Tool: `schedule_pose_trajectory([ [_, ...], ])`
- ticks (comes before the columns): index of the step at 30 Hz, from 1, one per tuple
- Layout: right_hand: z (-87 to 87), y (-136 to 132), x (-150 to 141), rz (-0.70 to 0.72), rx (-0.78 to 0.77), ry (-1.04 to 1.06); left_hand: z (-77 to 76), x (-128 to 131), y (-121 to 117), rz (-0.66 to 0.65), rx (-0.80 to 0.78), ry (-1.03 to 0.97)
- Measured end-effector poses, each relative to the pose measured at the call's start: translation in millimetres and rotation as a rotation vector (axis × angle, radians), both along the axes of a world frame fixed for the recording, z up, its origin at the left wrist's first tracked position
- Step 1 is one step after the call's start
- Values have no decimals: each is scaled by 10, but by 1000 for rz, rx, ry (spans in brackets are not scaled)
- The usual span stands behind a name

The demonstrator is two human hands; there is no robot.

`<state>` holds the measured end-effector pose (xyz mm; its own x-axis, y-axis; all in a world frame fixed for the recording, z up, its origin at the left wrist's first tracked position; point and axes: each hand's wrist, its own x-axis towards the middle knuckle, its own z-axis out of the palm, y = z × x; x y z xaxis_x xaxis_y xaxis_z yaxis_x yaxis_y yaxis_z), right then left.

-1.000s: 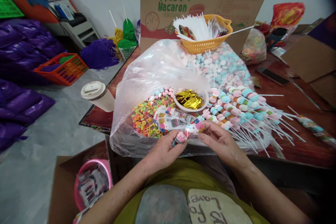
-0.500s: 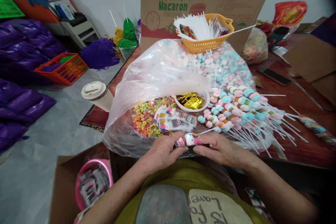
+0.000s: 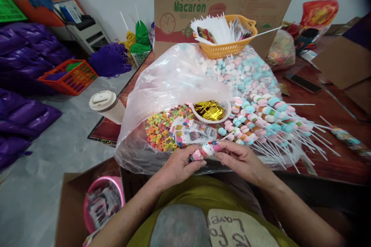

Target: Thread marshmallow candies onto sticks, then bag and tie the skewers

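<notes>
Between my hands, near the table's front edge, is a wrapped marshmallow skewer in a printed plastic sleeve, its white stick pointing up to the right. My left hand pinches its lower left end. The fingers of my right hand close on its right end. Just beyond lie several flat printed sleeves on ring-shaped candies. A white bowl holds gold twist ties. To the right, unwrapped marshmallow skewers are piled with their sticks toward me.
Clear plastic sheeting covers loose marshmallows. An orange basket of white sticks stands before a tall carton. A lidded paper cup is at the left edge, a phone at right. Below left, a pink tub holds sleeves.
The wrapped skewer has tilted, its right end higher, and more of its printed sleeve shows. My right hand has shifted slightly up along it.
</notes>
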<state>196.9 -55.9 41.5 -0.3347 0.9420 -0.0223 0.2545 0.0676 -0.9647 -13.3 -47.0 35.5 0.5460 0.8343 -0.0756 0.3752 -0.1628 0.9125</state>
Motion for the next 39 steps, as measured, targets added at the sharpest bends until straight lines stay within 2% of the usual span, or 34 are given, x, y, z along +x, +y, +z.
schedule_pose_trajectory([
  [4,-36,-23,-28,97,30,-57,47,8,18,-38,-39,-5],
  [8,32,-38,-95,158,189,-171,33,84,39,-85,-270,-192],
  [10,68,-37,-107,169,241,-243,-9,140,46,-19,-441,-315],
  [12,75,-25,-98,170,263,-261,-55,197,52,108,-614,-444],
  [15,24,1,-68,132,271,-217,-88,269,74,278,-741,-575],
  [20,-20,27,-74,70,307,-203,-57,329,135,343,-656,-585],
  [25,38,38,-133,175,273,-353,-83,340,146,294,-417,-521],
  [27,-26,41,-161,227,195,-391,-143,334,122,281,-301,-435],
  [30,-212,42,-206,357,87,-364,-274,304,68,311,-167,-270],
  [32,-315,42,-229,412,87,-319,-358,273,32,319,-118,-198],
  [35,-332,44,-227,288,174,-283,-422,238,-12,314,-120,-187],
  [39,-208,60,-159,111,199,-258,-407,247,-40,317,-196,-216],
])
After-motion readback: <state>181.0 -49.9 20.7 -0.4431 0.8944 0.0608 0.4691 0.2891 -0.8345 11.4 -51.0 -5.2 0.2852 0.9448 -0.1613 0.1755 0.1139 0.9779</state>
